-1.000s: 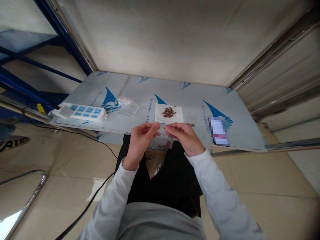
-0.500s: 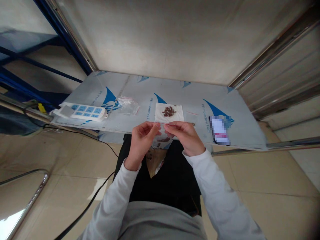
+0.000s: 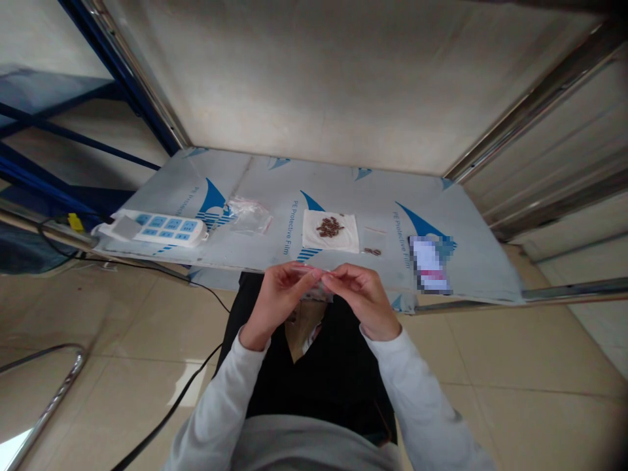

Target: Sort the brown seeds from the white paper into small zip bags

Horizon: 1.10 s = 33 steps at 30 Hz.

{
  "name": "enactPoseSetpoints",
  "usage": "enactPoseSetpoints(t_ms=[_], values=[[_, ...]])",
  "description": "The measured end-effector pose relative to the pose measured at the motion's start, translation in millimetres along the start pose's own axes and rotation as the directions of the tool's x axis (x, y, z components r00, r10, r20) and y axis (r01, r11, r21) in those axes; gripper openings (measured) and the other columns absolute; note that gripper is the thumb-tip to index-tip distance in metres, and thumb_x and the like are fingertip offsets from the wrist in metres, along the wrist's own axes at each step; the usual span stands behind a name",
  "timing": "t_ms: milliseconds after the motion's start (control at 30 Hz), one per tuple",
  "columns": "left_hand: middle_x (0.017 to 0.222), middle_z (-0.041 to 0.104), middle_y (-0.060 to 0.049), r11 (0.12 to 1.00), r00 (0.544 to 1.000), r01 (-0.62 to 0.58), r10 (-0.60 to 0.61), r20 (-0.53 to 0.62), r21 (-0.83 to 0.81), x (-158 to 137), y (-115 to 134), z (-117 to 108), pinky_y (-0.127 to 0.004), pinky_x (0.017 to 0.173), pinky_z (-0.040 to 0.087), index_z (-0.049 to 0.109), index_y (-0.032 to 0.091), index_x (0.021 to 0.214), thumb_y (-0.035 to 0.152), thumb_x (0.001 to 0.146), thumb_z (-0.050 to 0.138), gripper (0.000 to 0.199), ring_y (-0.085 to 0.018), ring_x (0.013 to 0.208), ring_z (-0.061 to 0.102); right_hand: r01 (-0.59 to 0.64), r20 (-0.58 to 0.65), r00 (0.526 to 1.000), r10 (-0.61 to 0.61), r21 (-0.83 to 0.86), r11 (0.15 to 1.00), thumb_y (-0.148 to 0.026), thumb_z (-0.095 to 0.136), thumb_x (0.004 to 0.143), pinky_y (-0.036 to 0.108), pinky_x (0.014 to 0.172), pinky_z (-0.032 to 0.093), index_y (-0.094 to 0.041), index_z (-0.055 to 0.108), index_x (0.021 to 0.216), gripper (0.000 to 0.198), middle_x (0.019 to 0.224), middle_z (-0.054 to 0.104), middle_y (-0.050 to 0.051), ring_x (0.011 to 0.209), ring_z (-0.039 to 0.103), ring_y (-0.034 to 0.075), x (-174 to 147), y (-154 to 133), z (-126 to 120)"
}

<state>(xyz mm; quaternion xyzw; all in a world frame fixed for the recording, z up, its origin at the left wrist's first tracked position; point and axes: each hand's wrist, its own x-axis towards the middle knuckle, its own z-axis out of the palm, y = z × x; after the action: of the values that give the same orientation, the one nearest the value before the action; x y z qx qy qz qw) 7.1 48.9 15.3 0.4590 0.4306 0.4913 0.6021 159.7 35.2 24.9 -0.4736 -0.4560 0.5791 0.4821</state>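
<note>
My left hand (image 3: 275,297) and my right hand (image 3: 360,292) meet just in front of the table's near edge, both pinching the top of a small clear plastic bag (image 3: 318,292) with a few brown bits inside. Most of the bag is hidden by my fingers. Beyond my hands, a white paper square (image 3: 330,230) lies on the table with a heap of small brown pieces (image 3: 330,226) on it. To its right sits another tiny clear bag (image 3: 373,251) with a couple of brown pieces.
The film-covered metal table (image 3: 275,190) stands against a wall. On it at the left lie a white and blue power strip (image 3: 157,227) and an empty clear bag (image 3: 250,213); a blurred card (image 3: 428,263) lies at the right. A black cable (image 3: 167,409) runs across the floor.
My hands have dropped lower and closer to me with the bag, and the bag is now bunched between my fingertips instead of hanging down flat.
</note>
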Motion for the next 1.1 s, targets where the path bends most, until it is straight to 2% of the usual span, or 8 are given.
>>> enactPoseSetpoints(t_ms=[133, 333, 533, 733, 833, 967, 1033, 1100], values=[[0.076, 0.073, -0.004, 0.997, 0.998, -0.037, 0.040, -0.050, 0.070, 0.4, -9.4, -0.7, -0.024, 0.066, 0.051, 0.071, 0.014, 0.075, 0.031, 0.073, 0.072, 0.017, -0.015, 0.069, 0.066, 0.007, 0.024, 1.000, -0.006, -0.039, 0.999, -0.038, 0.067, 0.079, 0.027, 0.070, 0.050, -0.018, 0.068, 0.077, 0.021, 0.075, 0.069, 0.002, 0.073, 0.063, 0.015, -2.0, 8.2, -1.3], [0.078, 0.075, -0.005, 0.990, 1.000, -0.015, 0.013, 0.014, 0.143, 0.4, -21.1, -2.0, -0.026, 0.069, 0.052, 0.075, 0.016, 0.078, 0.034, 0.078, 0.067, 0.020, -0.017, 0.072, 0.067, 0.101, -0.138, 0.982, -0.127, -0.178, 0.979, -0.036, 0.065, 0.081, 0.022, 0.061, 0.046, -0.018, 0.059, 0.068, 0.022, 0.065, 0.061, -0.001, 0.063, 0.057, 0.012, -3.7, 24.2, -2.3], [0.072, 0.074, -0.003, 0.973, 0.999, -0.043, 0.043, 0.003, 0.226, 5.0, -23.5, -0.2, -0.026, 0.068, 0.051, 0.075, 0.015, 0.077, 0.038, 0.084, 0.059, 0.029, -0.017, 0.068, 0.066, 0.086, -0.094, 0.990, -0.102, -0.156, 0.984, -0.036, 0.064, 0.082, 0.024, 0.065, 0.048, -0.017, 0.065, 0.080, 0.019, 0.074, 0.067, 0.002, 0.069, 0.061, 0.015, -0.3, 26.8, -6.0], [0.069, 0.072, -0.002, 0.974, 0.981, 0.001, -0.044, 0.187, 0.225, 13.2, -29.2, 2.0, -0.029, 0.075, 0.050, 0.075, 0.016, 0.080, 0.045, 0.090, 0.046, 0.043, -0.018, 0.070, 0.065, 0.060, -0.133, 0.988, -0.078, -0.137, 0.989, -0.037, 0.067, 0.079, 0.022, 0.054, 0.045, -0.017, 0.066, 0.072, 0.022, 0.061, 0.063, -0.001, 0.055, 0.056, 0.011, 1.2, 24.9, -16.6], [0.076, 0.073, -0.004, 0.961, 0.976, -0.019, -0.043, 0.214, 0.278, 19.1, -30.7, -4.9, -0.029, 0.079, 0.049, 0.075, 0.015, 0.082, 0.047, 0.091, 0.043, 0.046, -0.019, 0.077, 0.066, 0.007, -0.220, 0.974, -0.044, -0.166, 0.986, -0.044, 0.069, 0.075, 0.022, 0.045, 0.041, -0.016, 0.069, 0.074, 0.028, 0.061, 0.065, 0.001, 0.047, 0.052, 0.011, 7.5, 22.3, -36.6], [0.083, 0.074, -0.007, 0.910, 0.999, -0.038, 0.022, 0.045, 0.413, 40.5, -38.3, -32.1, -0.028, 0.075, 0.050, 0.073, 0.014, 0.093, 0.049, 0.089, 0.045, 0.045, -0.018, 0.075, 0.066, 0.004, -0.433, 0.893, -0.122, -0.262, 0.965, -0.051, 0.071, 0.069, 0.024, 0.042, 0.042, -0.015, 0.070, 0.093, 0.043, 0.071, 0.069, 0.004, 0.044, 0.051, 0.011, 39.9, 22.1, -90.2], [0.082, 0.073, -0.007, 0.807, 0.990, -0.034, 0.109, -0.092, 0.590, 58.3, -45.4, -51.2, -0.027, 0.070, 0.049, 0.070, 0.015, 0.102, 0.048, 0.085, 0.052, 0.041, -0.018, 0.070, 0.066, -0.025, -0.479, 0.861, -0.169, -0.372, 0.928, -0.054, 0.068, 0.070, 0.028, 0.048, 0.046, -0.013, 0.068, 0.102, 0.052, 0.076, 0.070, 0.007, 0.047, 0.055, 0.014, 64.2, 26.2, -123.5], [0.078, 0.071, -0.007, 0.644, 0.952, 0.034, 0.211, -0.220, 0.764, 77.7, -52.8, -69.5, -0.028, 0.069, 0.048, 0.068, 0.015, 0.105, 0.045, 0.085, 0.052, 0.039, -0.018, 0.068, 0.064, -0.120, -0.503, 0.839, -0.205, -0.540, 0.833, -0.054, 0.063, 0.073, 0.034, 0.058, 0.049, -0.011, 0.066, 0.105, 0.054, 0.079, 0.070, 0.011, 0.053, 0.059, 0.018, 87.1, 32.7, -152.7]])
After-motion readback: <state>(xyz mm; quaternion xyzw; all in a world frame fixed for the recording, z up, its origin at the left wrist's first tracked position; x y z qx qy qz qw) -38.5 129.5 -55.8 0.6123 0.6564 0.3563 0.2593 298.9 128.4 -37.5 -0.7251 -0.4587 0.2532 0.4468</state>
